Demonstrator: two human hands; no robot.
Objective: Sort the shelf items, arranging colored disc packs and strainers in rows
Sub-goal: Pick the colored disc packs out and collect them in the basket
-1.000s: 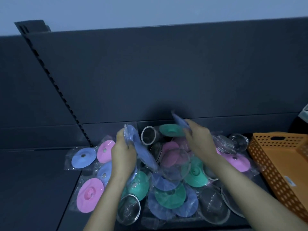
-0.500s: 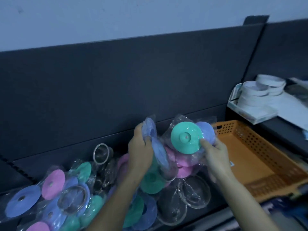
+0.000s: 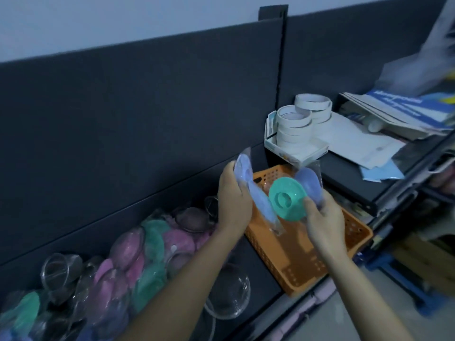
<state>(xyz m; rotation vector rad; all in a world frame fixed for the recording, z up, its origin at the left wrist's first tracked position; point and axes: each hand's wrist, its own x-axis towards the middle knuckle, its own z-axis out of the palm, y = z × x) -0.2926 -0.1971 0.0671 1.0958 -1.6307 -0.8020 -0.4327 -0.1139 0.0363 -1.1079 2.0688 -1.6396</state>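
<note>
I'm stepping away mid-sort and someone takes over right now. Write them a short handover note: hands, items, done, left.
Left hand grips a blue disc pack, edge-on.
Right hand grips a green and blue disc pack.
Both packs hang above the orange basket.
The other disc packs and strainers lie in a mixed pile on the shelf, left of the basket.
Done: no neat rows visible.
Left: place both packs, then sort the pile into rows.

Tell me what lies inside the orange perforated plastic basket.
Only bare floor shows in the orange perforated plastic basket; the left hand, right hand and their bagged coloured disc packs cover its far end.
</note>
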